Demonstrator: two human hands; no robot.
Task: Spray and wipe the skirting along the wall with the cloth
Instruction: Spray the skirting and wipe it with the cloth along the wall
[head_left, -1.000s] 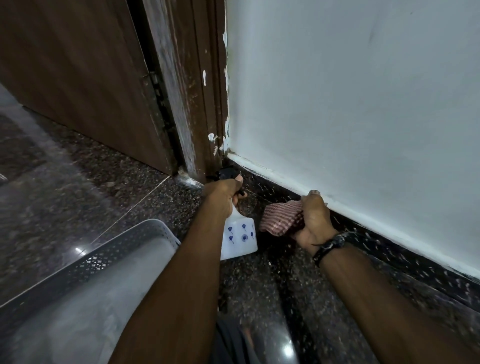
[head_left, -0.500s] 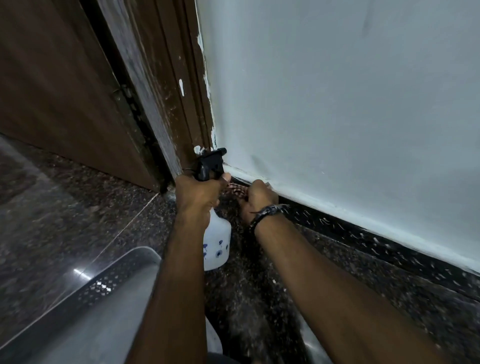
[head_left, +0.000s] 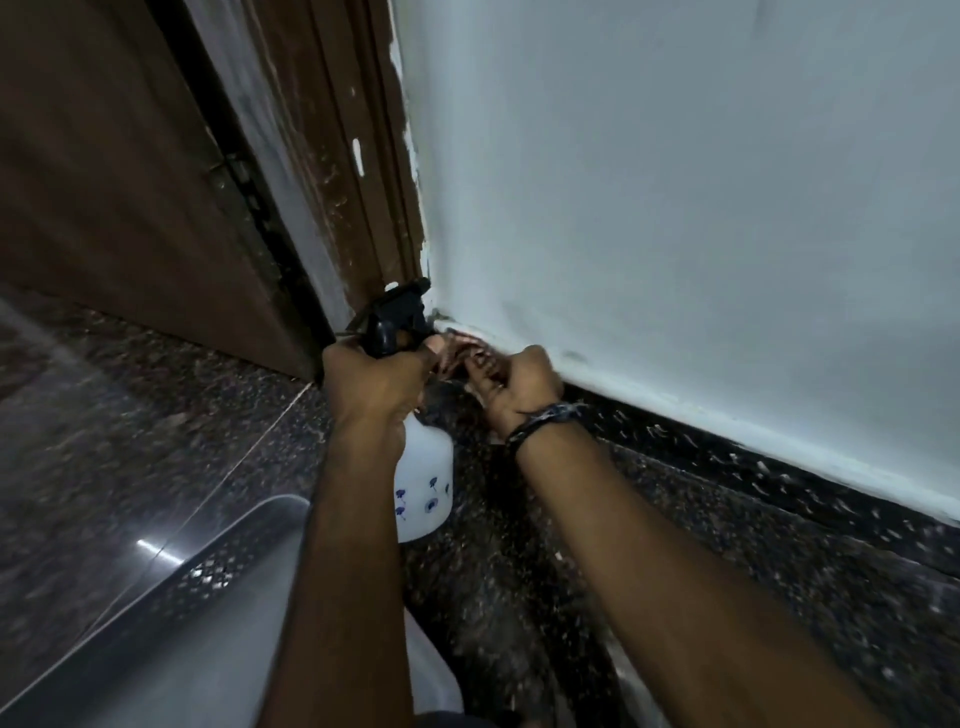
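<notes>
My left hand (head_left: 376, 382) grips the white plastic spray bottle (head_left: 423, 486); my right hand (head_left: 514, 389) clutches the checked cloth (head_left: 460, 353) against the black speckled skirting (head_left: 727, 462).

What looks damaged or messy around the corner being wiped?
White paint is smeared and chipped along the brown wooden door frame edge, and white flecks dot the black speckled skirting. The white spray bottle and checked cloth look normal.

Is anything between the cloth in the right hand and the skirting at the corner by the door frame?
Nothing visible. The right hand holds the cloth at the skirting top edge. The spray bottle, in the left hand, is beside it.
</notes>
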